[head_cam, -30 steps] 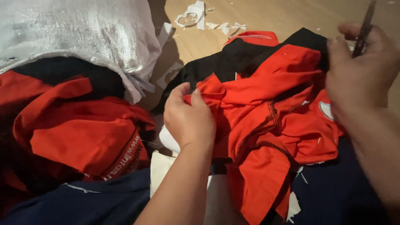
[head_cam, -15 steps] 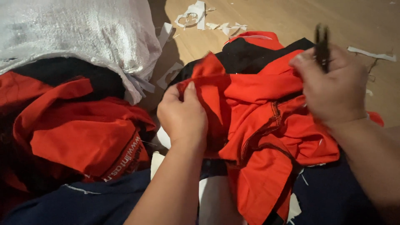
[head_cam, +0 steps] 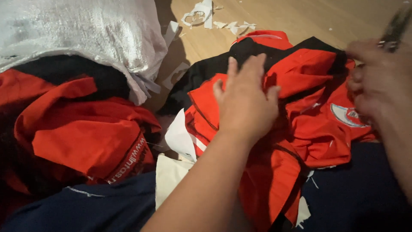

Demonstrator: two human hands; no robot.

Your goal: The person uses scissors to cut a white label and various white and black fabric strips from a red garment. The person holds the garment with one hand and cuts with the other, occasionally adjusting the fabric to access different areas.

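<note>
Here, left hand [head_cam: 245,103] flat on red garment [head_cam: 313,124], right hand [head_cam: 380,81] gripping dark tool [head_cam: 395,26].

A big white woven plastic sack [head_cam: 81,36] fills the upper left beside me, its mouth lying over the dark and red cloth. On the red garment near my right hand [head_cam: 380,86] sits a round white badge [head_cam: 345,115] with a grey-blue rim. White lettering [head_cam: 124,165] runs along a red hem at lower left.

Garments [head_cam: 317,124] and scraps [head_cam: 201,13] on floor [head_cam: 300,17]
</note>
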